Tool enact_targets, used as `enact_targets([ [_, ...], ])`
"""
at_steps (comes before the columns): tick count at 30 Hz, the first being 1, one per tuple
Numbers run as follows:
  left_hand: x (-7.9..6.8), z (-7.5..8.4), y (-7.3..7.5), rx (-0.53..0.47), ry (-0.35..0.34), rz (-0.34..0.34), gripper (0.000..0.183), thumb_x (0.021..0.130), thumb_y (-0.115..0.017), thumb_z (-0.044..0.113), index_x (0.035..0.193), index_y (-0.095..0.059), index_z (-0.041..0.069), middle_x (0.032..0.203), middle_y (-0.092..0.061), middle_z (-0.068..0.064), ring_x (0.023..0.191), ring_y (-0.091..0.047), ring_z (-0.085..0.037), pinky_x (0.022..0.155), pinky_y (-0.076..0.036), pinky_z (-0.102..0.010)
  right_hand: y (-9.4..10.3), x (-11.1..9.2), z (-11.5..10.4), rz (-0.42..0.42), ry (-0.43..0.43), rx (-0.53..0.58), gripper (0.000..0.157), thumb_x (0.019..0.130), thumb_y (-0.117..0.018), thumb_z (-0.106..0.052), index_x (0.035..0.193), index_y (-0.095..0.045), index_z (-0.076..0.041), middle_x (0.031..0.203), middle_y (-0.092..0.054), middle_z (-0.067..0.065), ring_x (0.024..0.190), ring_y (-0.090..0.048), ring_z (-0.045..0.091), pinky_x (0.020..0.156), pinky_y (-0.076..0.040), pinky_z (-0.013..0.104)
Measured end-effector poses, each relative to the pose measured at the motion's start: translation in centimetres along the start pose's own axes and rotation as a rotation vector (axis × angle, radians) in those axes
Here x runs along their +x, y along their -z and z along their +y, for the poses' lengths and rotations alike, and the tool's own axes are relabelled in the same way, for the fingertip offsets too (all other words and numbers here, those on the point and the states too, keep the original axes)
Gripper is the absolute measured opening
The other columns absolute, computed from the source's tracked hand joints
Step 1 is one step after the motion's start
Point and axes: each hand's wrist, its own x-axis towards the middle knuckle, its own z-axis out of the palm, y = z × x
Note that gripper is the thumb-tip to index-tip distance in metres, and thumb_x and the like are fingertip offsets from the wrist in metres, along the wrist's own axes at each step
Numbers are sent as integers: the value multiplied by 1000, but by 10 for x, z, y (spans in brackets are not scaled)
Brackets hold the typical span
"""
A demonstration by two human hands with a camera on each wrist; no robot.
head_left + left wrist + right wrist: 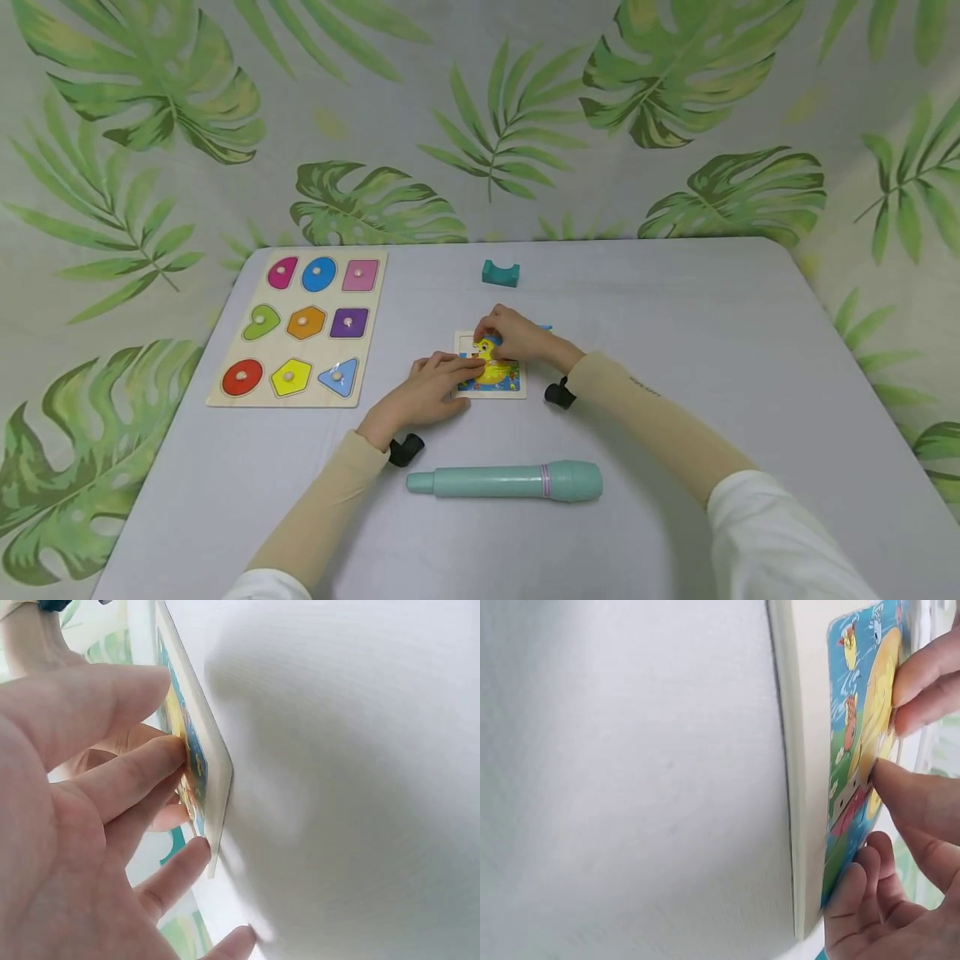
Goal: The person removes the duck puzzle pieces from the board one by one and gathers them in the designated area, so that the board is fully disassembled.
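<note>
One mint-green microphone-shaped object (504, 482) lies nearest on a single white tabletop (697, 333). Beyond it, two hands meet over one duck picture puzzle (497, 380) between them. The left hand (433, 390) reaches extended fingers onto its surface; the right hand (521, 336) bends its fingers and thumb over it, though whether it pinches a piece cannot be told. At the person's left, one board (302, 348) carries nine knobbed shapes (306, 322), three rows of three. Farther back sits one teal notched block (500, 280), before leaf-print cloth (540, 25).
</note>
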Motion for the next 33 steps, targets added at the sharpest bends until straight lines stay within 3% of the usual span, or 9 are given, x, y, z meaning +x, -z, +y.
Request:
enact_targets([
  [10,1,0,2,-28,29,-26,50,94,-60,24,142,-48,13,150,-37,1,133,-30,-31,100,-23,-59,-3,-1,-1,41,-2,30,28,78,-67,6,103,-66,-8,110,-52,9,104,-43,28,93,-38,40],
  [18,1,-1,2,-39,24,-33,51,95,-59,25,143,-47,14,151,-35,1,133,-29,-31,100,-23,-58,-7,-4,-2,100,-4,46,35,82,-66,5,116,-62,-2,109,-55,9,103,-49,24,95,-40,36],
  [28,2,-1,2,-44,33,-34,51,95,-60,25,143,-47,14,151,-36,2,133,-29,-30,101,-22,-58,-5,-8,8,156,3,193,27,90,-58,4,111,-66,-12,104,-61,6,92,-52,22,87,-45,34],
  [33,2,-2,1,-40,36,-38,51,95,-59,25,144,-46,15,152,-35,2,134,-28,-30,101,-21,-58,4,-12,17,209,-4,377,23,91,-58,2,112,-65,-6,101,-60,10,89,-52,24,78,-45,30],
])
